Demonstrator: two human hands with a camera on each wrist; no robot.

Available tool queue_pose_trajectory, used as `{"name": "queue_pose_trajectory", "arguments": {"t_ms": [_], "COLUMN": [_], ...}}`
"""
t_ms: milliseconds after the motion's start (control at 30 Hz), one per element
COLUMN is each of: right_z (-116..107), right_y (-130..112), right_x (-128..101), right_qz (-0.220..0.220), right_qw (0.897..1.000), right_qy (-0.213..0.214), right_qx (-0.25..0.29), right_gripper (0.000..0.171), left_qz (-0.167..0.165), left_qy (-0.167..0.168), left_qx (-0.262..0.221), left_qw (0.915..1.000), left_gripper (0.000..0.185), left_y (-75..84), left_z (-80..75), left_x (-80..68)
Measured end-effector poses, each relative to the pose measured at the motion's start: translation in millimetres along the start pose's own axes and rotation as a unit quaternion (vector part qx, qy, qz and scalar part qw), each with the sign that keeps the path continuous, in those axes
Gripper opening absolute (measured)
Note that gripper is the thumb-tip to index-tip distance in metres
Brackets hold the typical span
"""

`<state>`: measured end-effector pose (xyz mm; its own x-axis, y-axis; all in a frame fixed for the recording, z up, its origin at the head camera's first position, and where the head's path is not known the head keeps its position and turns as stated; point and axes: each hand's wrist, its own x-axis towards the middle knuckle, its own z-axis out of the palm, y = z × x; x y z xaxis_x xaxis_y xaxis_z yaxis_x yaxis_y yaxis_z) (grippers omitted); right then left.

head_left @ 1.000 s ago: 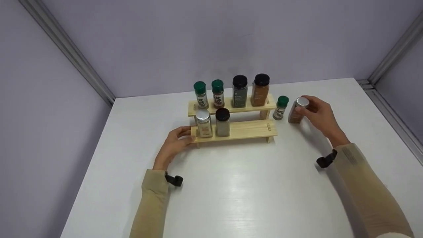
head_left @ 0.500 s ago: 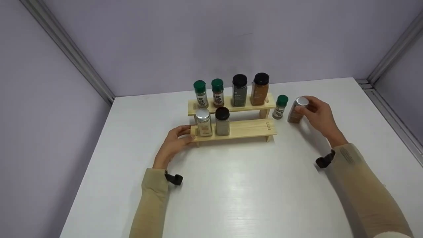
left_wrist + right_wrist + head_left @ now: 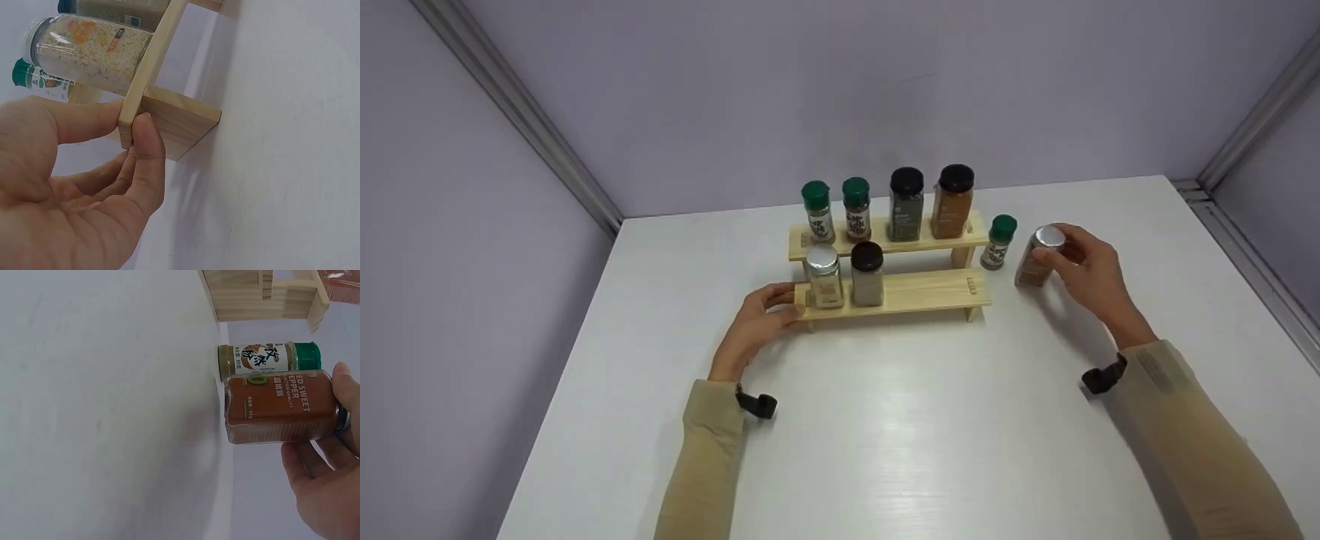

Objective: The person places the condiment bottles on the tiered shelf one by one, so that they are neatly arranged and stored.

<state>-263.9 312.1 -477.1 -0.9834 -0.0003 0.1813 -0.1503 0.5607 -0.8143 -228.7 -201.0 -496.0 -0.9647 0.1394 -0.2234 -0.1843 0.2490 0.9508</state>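
My left hand (image 3: 757,322) pinches the left end of the wooden spice rack's lower shelf (image 3: 930,291), thumb above and fingers beneath in the left wrist view. Close by on that shelf stand a silver-lidded jar of pale flakes (image 3: 90,50) and a dark-lidded jar (image 3: 868,279). To the right of the rack, my right hand (image 3: 1091,274) grips a silver-lidded jar of red sweet pepper (image 3: 281,408) near its lid. The jar is slightly tilted; whether its base touches the table cannot be told. Just left of it a small green-capped spice bottle (image 3: 997,244) stands on the table.
Along the rack's upper shelf (image 3: 877,244) stand two green-capped bottles (image 3: 857,214), a black-lidded dark jar (image 3: 907,206) and a black-lidded orange-brown jar (image 3: 953,204). The white table (image 3: 885,420) ends at a pale wall (image 3: 720,105) behind the rack.
My right hand and the red pepper jar have shifted slightly toward me, a little away from the green-capped bottle. My left hand keeps its pinch on the rack.
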Motion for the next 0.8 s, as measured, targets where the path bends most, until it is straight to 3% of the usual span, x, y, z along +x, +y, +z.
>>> {"name": "queue_pose_trajectory", "arguments": {"t_ms": [167,800], "right_z": [0,5], "right_y": [-9,-70], "right_x": [-4,-23], "right_qz": [-0.036,-0.134], "right_qw": [0.999,0.988], "right_qy": [0.01,0.013], "right_qx": [-0.008,0.073], "right_gripper": [0.053,0.042], "left_qz": [-0.004,0.003], "left_qy": [-0.001,-0.011], "left_qx": [-0.005,-0.02], "left_qw": [1.0,0.9997], "left_gripper": [0.055,0.057], "left_y": [2.2,0.4], "left_z": [-0.3,0.0], "left_x": [-0.8,0.0]}}
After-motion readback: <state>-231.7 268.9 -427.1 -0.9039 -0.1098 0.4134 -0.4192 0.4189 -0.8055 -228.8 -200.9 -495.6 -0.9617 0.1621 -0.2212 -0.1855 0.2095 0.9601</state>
